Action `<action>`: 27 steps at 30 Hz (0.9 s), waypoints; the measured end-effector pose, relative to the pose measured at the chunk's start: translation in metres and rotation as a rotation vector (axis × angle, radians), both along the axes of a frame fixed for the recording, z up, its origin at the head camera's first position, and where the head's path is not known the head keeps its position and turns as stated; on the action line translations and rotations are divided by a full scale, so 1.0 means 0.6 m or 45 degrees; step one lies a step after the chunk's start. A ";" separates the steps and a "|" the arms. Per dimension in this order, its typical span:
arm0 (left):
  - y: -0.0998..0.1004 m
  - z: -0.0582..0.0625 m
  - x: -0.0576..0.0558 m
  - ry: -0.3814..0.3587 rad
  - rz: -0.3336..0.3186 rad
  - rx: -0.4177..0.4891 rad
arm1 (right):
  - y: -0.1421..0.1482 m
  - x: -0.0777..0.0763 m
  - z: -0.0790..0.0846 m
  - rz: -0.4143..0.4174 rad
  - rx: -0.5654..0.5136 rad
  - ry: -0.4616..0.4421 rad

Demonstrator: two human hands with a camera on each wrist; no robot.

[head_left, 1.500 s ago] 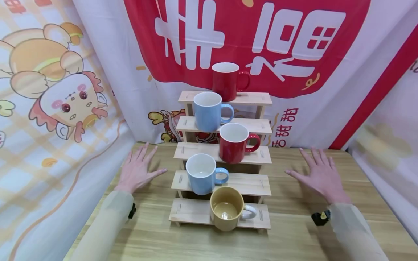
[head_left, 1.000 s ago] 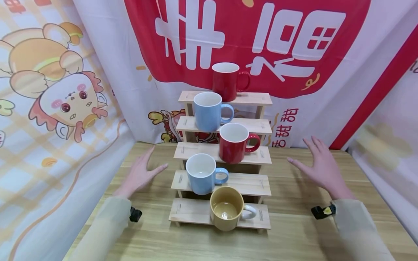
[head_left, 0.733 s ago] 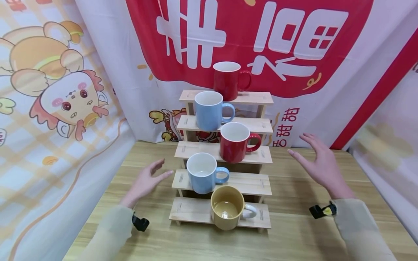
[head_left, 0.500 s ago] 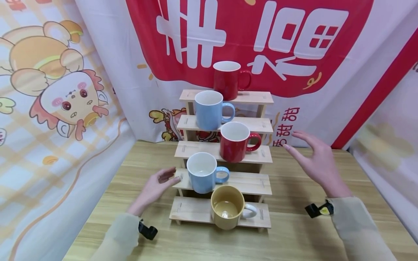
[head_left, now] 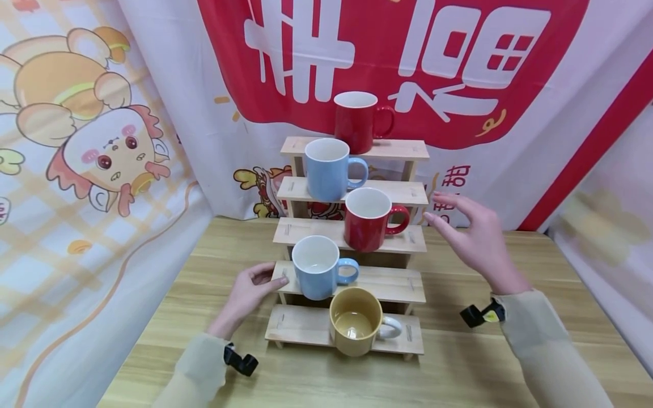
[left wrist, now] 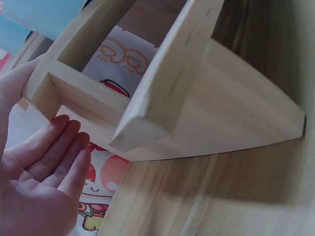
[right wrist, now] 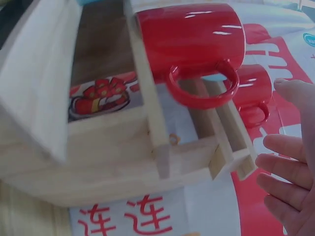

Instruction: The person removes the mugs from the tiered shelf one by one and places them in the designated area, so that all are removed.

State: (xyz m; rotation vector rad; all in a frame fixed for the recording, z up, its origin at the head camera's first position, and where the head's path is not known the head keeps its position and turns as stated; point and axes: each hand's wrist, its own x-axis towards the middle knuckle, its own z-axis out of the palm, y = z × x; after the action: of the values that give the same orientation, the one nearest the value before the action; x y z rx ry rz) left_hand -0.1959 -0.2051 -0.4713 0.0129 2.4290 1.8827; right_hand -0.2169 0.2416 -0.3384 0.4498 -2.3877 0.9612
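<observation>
Left fingers (left wrist: pixel 56 146) by wooden rack (head_left: pixel 316 228), contact unclear

The head view looks forward and down over the tiered wooden rack (head_left: pixel 298 326). Wrist views share its sides, close up.

The stepped rack (head_left: pixel 306 327) looks like bare wood, smooth and matt. On the rack's top step, the upper red mug (head_left: pixel 353 131) is glossy, like glazed ceramic; the middle step's red mug (head_left: pixel 363 231) shines likewise. The rack's bottom step bears a yellow mug (head_left: pixel 352 337) with a glossy, reflective inside. Under the rack, the worktop (head_left: pixel 219 249) shows smooth wood grain. Behind the rack hangs matt, softly creased printed cloth (head_left: pixel 474 130).
</observation>
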 end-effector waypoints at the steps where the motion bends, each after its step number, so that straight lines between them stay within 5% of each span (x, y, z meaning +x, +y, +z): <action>1: 0.001 0.000 0.000 -0.001 0.002 0.014 | -0.003 -0.004 0.003 0.007 -0.008 0.007; 6: 0.004 -0.002 0.001 -0.014 0.011 0.058 | -0.021 -0.027 0.032 0.036 -0.074 -0.009; 15: 0.000 -0.008 -0.001 -0.026 0.021 0.027 | -0.064 -0.075 0.118 0.078 -0.215 -0.221; 22: -0.004 -0.012 0.003 -0.035 0.029 0.033 | -0.094 -0.142 0.179 0.115 -0.398 -0.438; 27: -0.005 -0.015 0.001 -0.018 0.008 0.047 | -0.110 -0.184 0.196 0.123 -0.433 -0.544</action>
State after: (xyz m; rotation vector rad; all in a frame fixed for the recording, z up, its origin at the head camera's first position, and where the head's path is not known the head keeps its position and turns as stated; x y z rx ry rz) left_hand -0.1953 -0.2080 -0.4801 -0.0058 2.3874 1.9232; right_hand -0.3271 0.1758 -0.2207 0.2489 -2.5057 1.6096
